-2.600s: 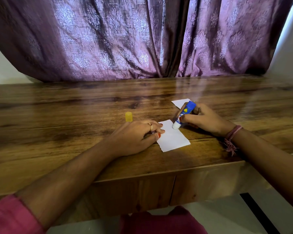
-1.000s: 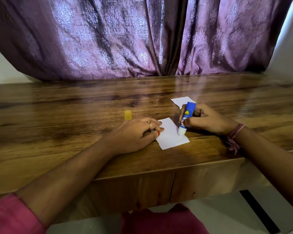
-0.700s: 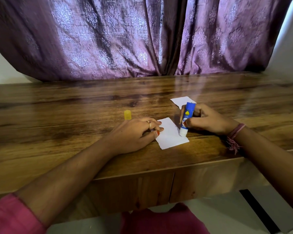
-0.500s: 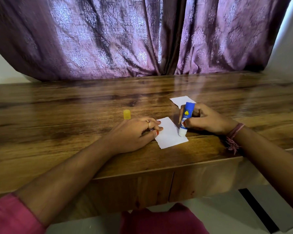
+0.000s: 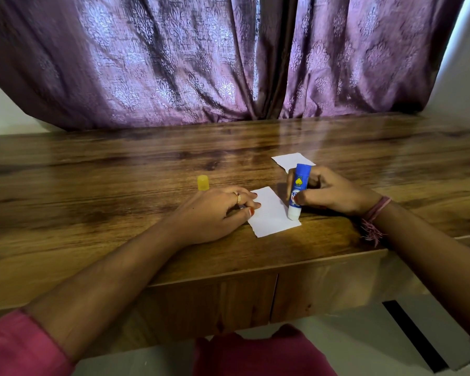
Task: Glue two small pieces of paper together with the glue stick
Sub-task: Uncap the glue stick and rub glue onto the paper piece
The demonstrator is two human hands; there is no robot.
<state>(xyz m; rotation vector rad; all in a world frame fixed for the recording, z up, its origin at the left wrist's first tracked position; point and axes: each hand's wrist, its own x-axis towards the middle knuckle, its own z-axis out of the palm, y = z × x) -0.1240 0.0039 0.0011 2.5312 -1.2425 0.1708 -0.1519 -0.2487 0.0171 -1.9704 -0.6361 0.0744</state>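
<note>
Gluing near paper, stick now at its right near corner.
Right hand grips blue glue stick near upright, tip down on near paper piece; slid from far edge toward near edge over last seconds, so coating almost done. Left hand fingers curled, pressing paper's left edge. Second paper piece beyond on table, yellow cap left.

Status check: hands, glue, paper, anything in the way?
Left hand pressing near paper flat. Right hand gripping glue stick, tip on near paper. Second paper waiting behind. Nothing blocking.
</note>
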